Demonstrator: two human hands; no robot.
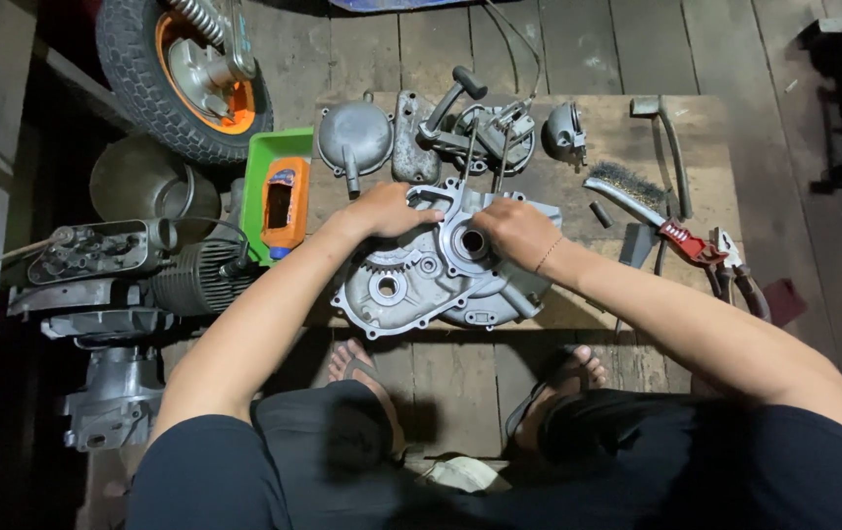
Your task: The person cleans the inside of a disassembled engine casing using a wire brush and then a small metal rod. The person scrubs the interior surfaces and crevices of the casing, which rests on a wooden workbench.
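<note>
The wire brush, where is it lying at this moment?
In the head view, the wire brush lies on the wooden board, to the right of the person's right hand, just above the red-handled pliers.

grey engine casing (421, 285), flat on board

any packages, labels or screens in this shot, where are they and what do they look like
Orange container: lies in the green tray, left of the left hand; flat, rounded rectangle with a blue cap at its near end.
Label on the container's face: dark panel with a blue patch at the top; print too small to tell.
No screens or signs in view.
</note>
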